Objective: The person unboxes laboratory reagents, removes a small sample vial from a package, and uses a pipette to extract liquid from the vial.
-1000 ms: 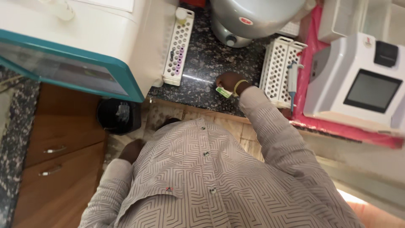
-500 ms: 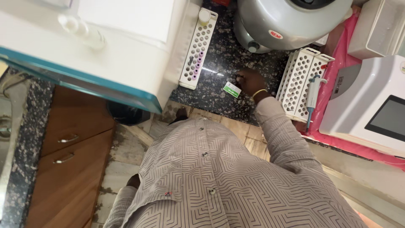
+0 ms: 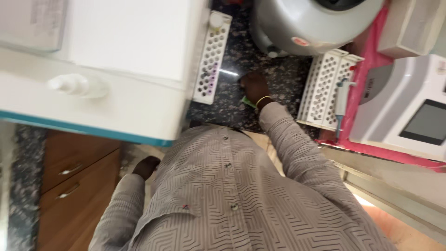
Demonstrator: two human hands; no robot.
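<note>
Evidently the right hand [image 3: 254,87] rests on the dark speckled bench [image 3: 283,88], fingers curled over a small green-and-white packet [image 3: 247,100]; it looks light and flimsy, best pinched by an edge. Left hand [image 3: 146,166] hangs loosely, empty.

right hand [image 3: 254,88] moved left on counter [image 3: 278,83], now covering green-white slip [image 3: 247,101]
</note>
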